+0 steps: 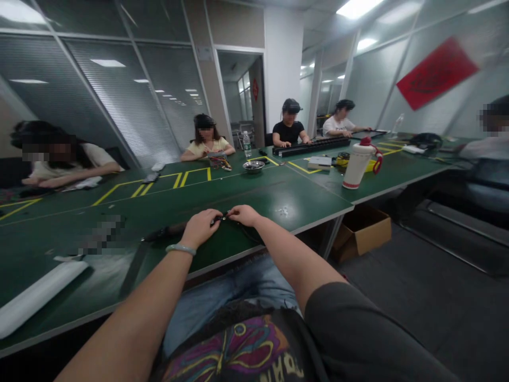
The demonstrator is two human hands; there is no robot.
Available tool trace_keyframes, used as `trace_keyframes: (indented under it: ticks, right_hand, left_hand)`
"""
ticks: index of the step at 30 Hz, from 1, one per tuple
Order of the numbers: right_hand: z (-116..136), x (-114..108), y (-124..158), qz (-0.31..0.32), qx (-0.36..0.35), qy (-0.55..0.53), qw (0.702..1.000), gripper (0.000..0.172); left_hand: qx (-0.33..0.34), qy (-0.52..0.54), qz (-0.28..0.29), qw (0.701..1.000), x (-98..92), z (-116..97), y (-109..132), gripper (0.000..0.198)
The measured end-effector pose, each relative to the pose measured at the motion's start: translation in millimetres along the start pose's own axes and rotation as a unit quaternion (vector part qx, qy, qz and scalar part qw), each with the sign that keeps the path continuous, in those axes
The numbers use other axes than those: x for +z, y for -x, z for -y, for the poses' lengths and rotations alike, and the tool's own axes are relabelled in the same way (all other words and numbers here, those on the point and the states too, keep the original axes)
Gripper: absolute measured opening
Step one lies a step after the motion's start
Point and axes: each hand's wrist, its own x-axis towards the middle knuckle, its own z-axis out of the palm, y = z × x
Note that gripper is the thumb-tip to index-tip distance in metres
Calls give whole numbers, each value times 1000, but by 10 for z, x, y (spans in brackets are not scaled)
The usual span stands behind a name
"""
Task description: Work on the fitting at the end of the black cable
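Observation:
Over the green table (254, 193), near its front edge, my two hands meet at a small black piece with a shiny spot. My left hand (202, 229) has its fingers closed on one side of it. From the right, my right hand (243, 215) pinches its other side with thumb and fingertips. A long dark object (165, 233) lies left of my left hand, its end partly hidden behind that hand; its kind I cannot make out. Something thin and black, like a cord or strap, curves below my right hand. My fingers cover most of the piece.
A white roll (43, 297) lies at the left front. Farther back are a metal bowl (253, 167), a water bottle (246, 144) and a white tumbler (357, 164) with a red strap. A cardboard box (368, 233) stands below at right. Several people sit around the table.

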Motion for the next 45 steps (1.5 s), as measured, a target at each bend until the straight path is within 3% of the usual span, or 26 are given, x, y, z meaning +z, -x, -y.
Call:
trace_keyframes:
  ticks: [20, 45]
  right_hand:
    - [-40, 76, -200, -4, 5, 54, 999, 15]
    - [16, 91, -127, -16, 6, 62, 998, 20]
  left_hand:
    - [-32, 22, -34, 999, -43, 100, 38, 19]
    - [-44, 32, -33, 998, -67, 100, 40, 19]
